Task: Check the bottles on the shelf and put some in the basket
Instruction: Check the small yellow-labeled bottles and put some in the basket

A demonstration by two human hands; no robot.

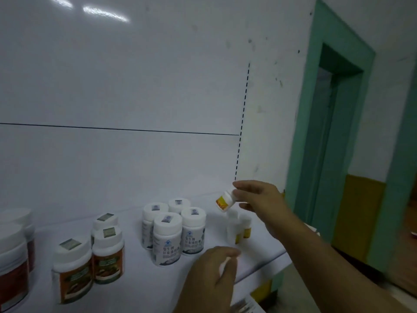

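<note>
No basket is in sight, so the packing looks barely begun. The right hand [259,199], arm stretched out over the shelf [135,285], pinches a small yellow-labelled bottle [224,201] by its cap, tilted above two like it. The left hand [214,274] curls around something white, possibly another bottle.

Small white yellow-labelled bottle [224,201] tilted above shelf [135,290], two alike [239,229] upright below

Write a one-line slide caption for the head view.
Right hand lifts a small yellow-labelled bottle above the white shelf, while the left hand holds something white beside the white-capped bottles.
</note>
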